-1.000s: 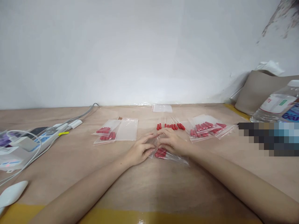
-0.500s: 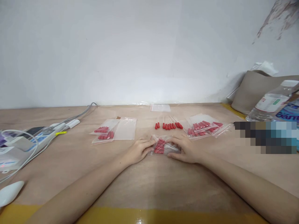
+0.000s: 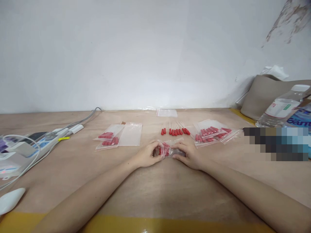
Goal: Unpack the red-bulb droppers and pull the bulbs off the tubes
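Note:
In the middle of the table, a clear zip bag (image 3: 167,150) with red-bulbed droppers in it lies between my hands. My left hand (image 3: 151,154) is closed on the bag's left end, beside the red bulbs. The other end is in my right hand (image 3: 186,153), whose fingers and thumb grip the bag over the clear stems. Just beyond, a row of loose droppers (image 3: 175,132) lies with red bulbs toward me and thin clear stems pointing at the wall. Folds of plastic partly hide the bag's contents.
Filled zip bags (image 3: 211,132) overlap on the right, and more bags (image 3: 109,137) lie left. A flat zip bag (image 3: 167,113) lies near the wall. A power strip (image 3: 41,145) with cables and a white mouse (image 3: 11,200) are far left. A water bottle (image 3: 282,106) leans by a grey-brown container (image 3: 255,94).
My left hand has curled further round the bag's left end, bunching the plastic up and tilting it. The right hand has shifted slightly left, still on the bag. Everything else stays put.

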`<state>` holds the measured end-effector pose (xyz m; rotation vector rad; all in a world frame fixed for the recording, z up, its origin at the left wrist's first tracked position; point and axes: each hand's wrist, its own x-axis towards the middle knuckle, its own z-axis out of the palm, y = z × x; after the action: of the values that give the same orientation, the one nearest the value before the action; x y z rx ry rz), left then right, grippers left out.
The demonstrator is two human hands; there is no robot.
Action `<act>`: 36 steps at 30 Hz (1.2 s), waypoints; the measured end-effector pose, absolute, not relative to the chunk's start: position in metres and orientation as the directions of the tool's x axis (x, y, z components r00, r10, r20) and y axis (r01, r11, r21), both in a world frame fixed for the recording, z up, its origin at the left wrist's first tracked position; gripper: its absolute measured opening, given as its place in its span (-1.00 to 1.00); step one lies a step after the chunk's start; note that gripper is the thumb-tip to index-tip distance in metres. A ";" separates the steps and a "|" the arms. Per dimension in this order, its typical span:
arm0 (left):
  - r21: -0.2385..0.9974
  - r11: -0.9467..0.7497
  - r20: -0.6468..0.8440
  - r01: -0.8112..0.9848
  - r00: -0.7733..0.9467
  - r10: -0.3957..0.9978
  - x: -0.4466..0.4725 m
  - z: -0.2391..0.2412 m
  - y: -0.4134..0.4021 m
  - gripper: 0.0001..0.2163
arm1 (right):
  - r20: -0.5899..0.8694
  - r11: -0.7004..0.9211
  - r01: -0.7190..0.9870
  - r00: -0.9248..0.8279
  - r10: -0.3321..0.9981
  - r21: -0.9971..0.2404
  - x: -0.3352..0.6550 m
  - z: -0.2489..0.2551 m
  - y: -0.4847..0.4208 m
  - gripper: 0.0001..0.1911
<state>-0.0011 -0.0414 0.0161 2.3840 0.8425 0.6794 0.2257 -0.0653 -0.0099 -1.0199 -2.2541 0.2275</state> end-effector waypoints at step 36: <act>0.483 -0.638 0.721 0.600 0.140 0.679 -0.070 0.072 0.021 -0.84 | 0.481 0.702 0.634 -0.528 0.700 -0.324 0.237 -0.013 -0.064 -0.65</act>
<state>-0.0702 0.0212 0.0718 2.3116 1.2994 1.5329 0.2374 -0.0638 -0.0133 -1.0145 -2.3164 0.1452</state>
